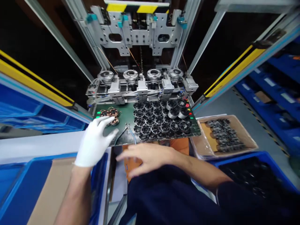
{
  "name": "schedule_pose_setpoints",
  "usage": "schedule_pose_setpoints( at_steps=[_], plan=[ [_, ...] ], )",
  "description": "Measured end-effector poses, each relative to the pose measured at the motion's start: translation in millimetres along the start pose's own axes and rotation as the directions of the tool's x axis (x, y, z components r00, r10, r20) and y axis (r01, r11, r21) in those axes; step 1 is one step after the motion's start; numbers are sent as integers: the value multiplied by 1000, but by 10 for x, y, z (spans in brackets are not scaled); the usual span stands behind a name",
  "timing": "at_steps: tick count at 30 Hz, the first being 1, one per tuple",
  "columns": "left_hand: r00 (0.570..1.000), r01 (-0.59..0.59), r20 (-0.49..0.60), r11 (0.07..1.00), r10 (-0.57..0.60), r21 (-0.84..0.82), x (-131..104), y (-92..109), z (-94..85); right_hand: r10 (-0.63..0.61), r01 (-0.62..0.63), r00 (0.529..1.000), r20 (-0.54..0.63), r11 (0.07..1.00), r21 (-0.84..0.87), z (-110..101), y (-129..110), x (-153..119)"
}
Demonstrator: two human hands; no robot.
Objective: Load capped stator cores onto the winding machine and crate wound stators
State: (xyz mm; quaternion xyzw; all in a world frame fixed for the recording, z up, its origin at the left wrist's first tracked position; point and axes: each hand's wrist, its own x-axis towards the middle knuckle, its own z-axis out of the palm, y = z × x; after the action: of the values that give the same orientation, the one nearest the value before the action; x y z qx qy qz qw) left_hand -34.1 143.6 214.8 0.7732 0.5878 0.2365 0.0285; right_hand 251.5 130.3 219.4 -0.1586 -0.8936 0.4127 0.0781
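My left hand [95,140], in a white glove, reaches over the left part of the green work surface [123,117]. Its fingers are apart, close to a small pile of copper-wound parts [112,112], and nothing shows in its grip. Bare and slightly blurred, my right hand [145,156] hovers just in front of the surface's near edge, fingers spread and holding nothing. Between the hands lie pliers [127,131] with their handles toward me. Rows of round black and silver parts [156,120] cover the middle and right of the surface, a few stacked on top.
Behind the surface stands a machine with four round metal fixtures [130,76] and clamps. At the right are a cardboard box [203,142] of parts and a blue bin [278,168] with dark parts. Blue bins [35,181] stand at the left; metal posts flank the machine.
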Motion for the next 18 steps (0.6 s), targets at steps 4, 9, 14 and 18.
schedule_pose_setpoints(
  at_steps=[4,9,14,18],
  plan=[
    [995,-95,-44,980,88,-177,-108,743,296,205,-176,959,-197,972,153,-46,98,-1299],
    [950,-312,-58,941,307,-128,562,1515,754,458,-564,547,-701,820,95,-553,342,-2039],
    [901,-430,76,903,428,4,1176,2047,1220,408,-673,420,-811,739,24,-822,762,-1939],
    [905,-416,103,909,413,3,1201,2101,1313,419,-664,456,-785,748,13,-834,909,-1865]
  ],
)
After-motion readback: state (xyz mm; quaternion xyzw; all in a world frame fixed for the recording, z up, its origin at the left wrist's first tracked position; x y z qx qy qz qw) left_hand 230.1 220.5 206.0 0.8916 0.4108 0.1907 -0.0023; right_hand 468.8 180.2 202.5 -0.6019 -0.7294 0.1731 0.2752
